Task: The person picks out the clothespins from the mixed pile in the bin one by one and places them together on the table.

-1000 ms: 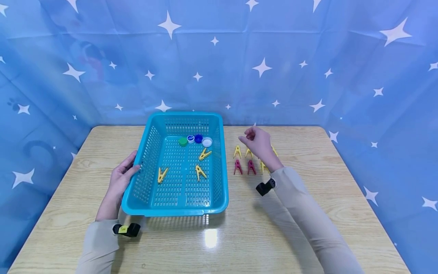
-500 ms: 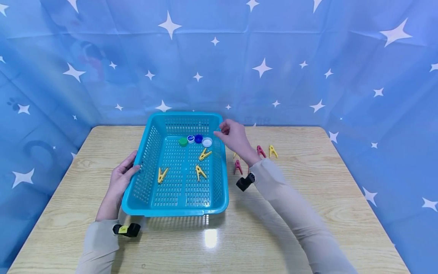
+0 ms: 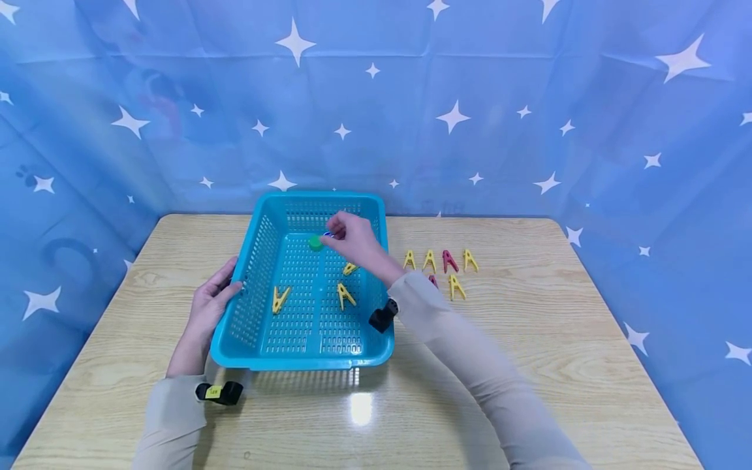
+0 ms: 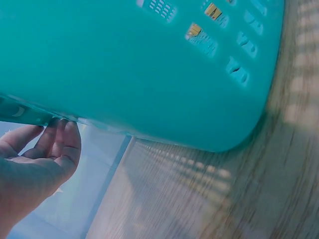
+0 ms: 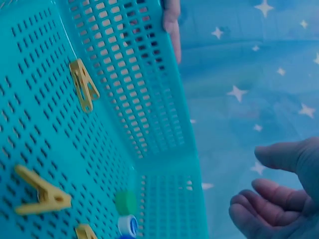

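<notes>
Blue basket [image 3: 302, 362] near far edge of surface [image 3: 546, 352], left hand [image 3: 213, 295] gripping its left rim, right hand [image 3: 355, 240] loose, holding nothing, above basket's far right part, partly screening white cap [image 5: 128, 225] beside green cap [image 3: 315, 243], right sleeve [image 3: 470, 352] partly hiding one red clip [image 3: 433, 281], starred curtain [image 3: 405, 91] behind

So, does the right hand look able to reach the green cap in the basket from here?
Probably yes: the right hand is over the basket, holding nothing visible, and nothing lies on top of the green cap.
</notes>
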`<action>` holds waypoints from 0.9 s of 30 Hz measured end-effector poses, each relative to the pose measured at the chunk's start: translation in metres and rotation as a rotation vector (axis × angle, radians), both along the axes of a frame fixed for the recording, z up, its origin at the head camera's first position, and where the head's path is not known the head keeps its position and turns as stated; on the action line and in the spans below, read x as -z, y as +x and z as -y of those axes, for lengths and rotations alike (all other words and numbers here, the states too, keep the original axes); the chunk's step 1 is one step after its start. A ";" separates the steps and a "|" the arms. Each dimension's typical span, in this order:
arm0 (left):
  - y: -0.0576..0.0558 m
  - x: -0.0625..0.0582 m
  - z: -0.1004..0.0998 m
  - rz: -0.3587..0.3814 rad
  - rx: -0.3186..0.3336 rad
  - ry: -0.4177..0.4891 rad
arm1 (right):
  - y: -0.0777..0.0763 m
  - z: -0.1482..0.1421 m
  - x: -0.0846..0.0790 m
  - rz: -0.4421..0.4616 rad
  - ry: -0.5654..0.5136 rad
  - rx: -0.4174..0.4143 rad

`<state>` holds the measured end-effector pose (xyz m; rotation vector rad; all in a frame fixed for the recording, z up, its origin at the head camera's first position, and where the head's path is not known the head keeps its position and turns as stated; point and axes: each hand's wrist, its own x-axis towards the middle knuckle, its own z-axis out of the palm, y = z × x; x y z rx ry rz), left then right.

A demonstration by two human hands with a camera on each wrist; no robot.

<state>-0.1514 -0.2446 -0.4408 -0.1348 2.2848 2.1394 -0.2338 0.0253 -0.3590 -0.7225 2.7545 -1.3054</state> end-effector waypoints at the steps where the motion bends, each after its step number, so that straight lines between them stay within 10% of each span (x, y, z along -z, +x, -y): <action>1: 0.000 0.000 0.000 -0.001 0.000 0.004 | 0.000 0.004 0.002 0.013 -0.002 -0.014; 27: -0.001 0.001 0.000 -0.002 0.009 0.010 | -0.023 0.062 0.047 0.534 -0.034 -0.465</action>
